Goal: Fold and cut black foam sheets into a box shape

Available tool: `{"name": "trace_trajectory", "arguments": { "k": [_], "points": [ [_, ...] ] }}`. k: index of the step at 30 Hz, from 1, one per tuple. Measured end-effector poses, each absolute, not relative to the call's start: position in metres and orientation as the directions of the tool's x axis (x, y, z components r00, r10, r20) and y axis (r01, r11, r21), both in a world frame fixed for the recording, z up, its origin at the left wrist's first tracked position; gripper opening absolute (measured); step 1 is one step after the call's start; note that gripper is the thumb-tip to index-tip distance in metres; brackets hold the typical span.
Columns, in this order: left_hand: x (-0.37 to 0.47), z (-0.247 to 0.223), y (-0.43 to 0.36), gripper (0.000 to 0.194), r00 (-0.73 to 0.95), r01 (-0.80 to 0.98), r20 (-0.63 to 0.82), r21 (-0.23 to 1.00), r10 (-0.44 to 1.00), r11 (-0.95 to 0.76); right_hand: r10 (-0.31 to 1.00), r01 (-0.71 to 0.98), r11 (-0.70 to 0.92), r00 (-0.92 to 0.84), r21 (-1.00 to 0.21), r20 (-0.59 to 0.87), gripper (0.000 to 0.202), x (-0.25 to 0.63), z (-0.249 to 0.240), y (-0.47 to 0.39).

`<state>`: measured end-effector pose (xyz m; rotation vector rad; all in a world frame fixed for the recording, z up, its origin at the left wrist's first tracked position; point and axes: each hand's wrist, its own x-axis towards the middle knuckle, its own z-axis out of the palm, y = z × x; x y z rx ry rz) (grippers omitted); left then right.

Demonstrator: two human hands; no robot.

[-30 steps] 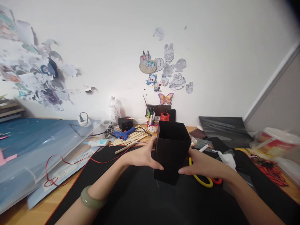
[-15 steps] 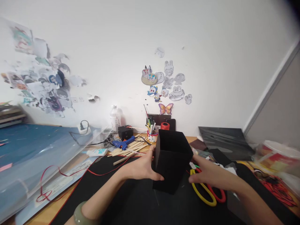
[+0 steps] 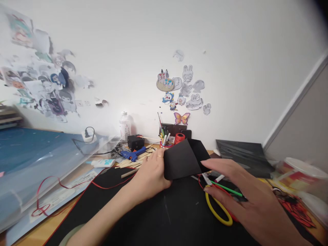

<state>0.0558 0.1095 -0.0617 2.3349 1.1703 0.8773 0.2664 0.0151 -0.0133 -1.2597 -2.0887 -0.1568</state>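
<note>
A black paper box (image 3: 181,160) is tipped over on its side above the black mat (image 3: 164,218), its open end turned right. My left hand (image 3: 153,169) is closed around the left end of the box; a ring shows on one finger. At the box's open edge, my right hand (image 3: 247,193) has its fingers and thumb spread wide, the fingertips close to the rim; whether they touch it I cannot tell. Under my right hand lie scissors (image 3: 217,211) with yellow and red handles and a thin green stick (image 3: 227,188).
Behind the left hand are a blue glue gun (image 3: 133,154), wooden sticks (image 3: 128,164), a glue bottle (image 3: 103,163) and a black block (image 3: 135,142). A pen cup (image 3: 166,143) and red spool (image 3: 179,138) stand near the wall. Red ribbon (image 3: 110,187) trails left; a bucket (image 3: 302,174) sits right.
The box has gone from upright to tilted on its side, its opening turned from up to the right. My right hand has come off its side and spread open nearer the camera.
</note>
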Motion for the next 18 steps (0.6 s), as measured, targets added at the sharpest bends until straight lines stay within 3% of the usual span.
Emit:
{"name": "trace_trajectory", "arguments": {
  "k": [6,12,15,18],
  "points": [
    [0.058,-0.051,0.094,0.083,0.520,0.707,0.290,0.382,0.804,-0.595,0.703,0.804,0.573,-0.383,-0.159,0.599,0.024,0.265,-0.016,0.017],
    [0.056,-0.048,0.093,0.089,0.541,0.676,0.355,0.356,0.763,-0.645,0.622,0.782,0.599,-0.320,-0.171,0.715,0.009,0.263,-0.011,0.017],
    [0.049,-0.043,0.096,0.101,0.473,0.646,0.495,0.368,0.729,-0.669,0.559,0.821,0.493,-0.047,-0.287,0.828,0.008,0.271,-0.008,0.019],
    [0.043,-0.035,0.096,0.099,0.383,0.538,0.628,0.444,0.677,-0.716,0.458,0.761,0.377,0.343,-0.528,0.820,0.002,0.290,-0.008,0.024]
  ]
}}
